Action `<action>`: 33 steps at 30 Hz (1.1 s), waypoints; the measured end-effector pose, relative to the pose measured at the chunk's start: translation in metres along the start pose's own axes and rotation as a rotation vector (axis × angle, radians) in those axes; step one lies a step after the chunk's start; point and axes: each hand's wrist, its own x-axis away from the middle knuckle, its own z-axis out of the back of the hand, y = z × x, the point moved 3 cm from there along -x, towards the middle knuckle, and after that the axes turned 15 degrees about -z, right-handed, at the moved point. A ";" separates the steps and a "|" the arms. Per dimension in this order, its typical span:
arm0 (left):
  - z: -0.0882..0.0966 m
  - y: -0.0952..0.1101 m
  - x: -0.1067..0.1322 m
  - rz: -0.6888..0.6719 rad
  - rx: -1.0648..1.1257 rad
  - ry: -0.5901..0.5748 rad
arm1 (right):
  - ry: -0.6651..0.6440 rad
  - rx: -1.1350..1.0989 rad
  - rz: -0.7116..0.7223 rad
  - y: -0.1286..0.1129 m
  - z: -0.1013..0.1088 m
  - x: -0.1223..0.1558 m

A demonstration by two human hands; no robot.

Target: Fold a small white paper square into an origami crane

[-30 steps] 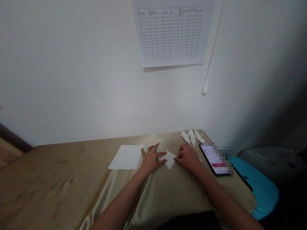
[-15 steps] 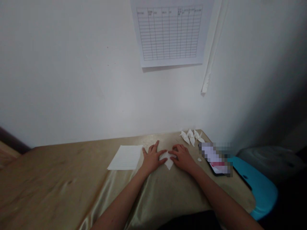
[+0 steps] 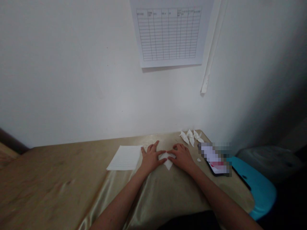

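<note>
A small kite-shaped piece of folded paper lies on the cloth-covered table, its lower point toward me. My left hand holds its left side with thumb and index finger, the other fingers spread toward the wall. From the right, my right hand grips the same paper between thumb and index finger, its remaining fingers bent. The two index fingertips nearly meet at the paper's upper tip, and the thumbs rest over its middle. Fingers partly hide the paper's upper half.
Left of my hands lies a lined paper sheet. Three folded paper figures sit at the back right, near a phone and a small paper scrap. A blue stool stands beyond the table's right edge. The wall bears a printed chart.
My right index finger and thumb have shifted left across the folded paper, closer to my left fingertips. My left hand has barely moved.
</note>
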 end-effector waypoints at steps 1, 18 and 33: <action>0.001 0.000 0.001 0.001 0.002 -0.001 | 0.004 0.001 -0.006 0.000 0.000 0.000; 0.019 -0.002 0.012 -0.029 0.137 0.020 | 0.079 0.040 -0.046 0.003 0.004 0.000; 0.021 -0.001 0.014 -0.023 0.150 0.006 | 0.084 0.048 0.171 0.018 0.007 0.000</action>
